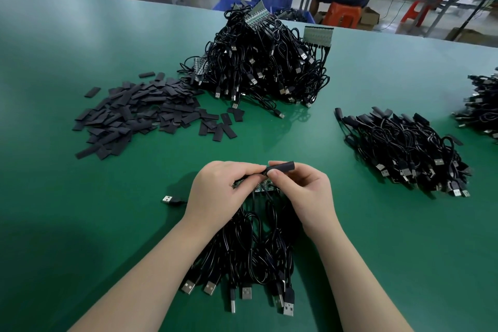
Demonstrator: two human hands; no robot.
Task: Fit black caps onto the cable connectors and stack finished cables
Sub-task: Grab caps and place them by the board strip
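Observation:
My right hand (301,194) pinches a black cap (281,166) between thumb and forefinger. My left hand (218,191) grips the connector end of a cable, a small green board (262,187) partly hidden under both hands, and the cap's left end meets my left fingertips. A bundle of black USB cables (253,259) trails from my hands toward me, its plugs lying near the front. Loose black caps (140,116) lie heaped at the left. A stack of capped cables (407,148) lies at the right.
A tall pile of uncapped cables (264,65) stands at the back of the green table (80,43). One USB plug (168,199) lies left of my left hand. Another cable pile (482,108) sits at the far right edge. A seated person and blue crates are beyond the table.

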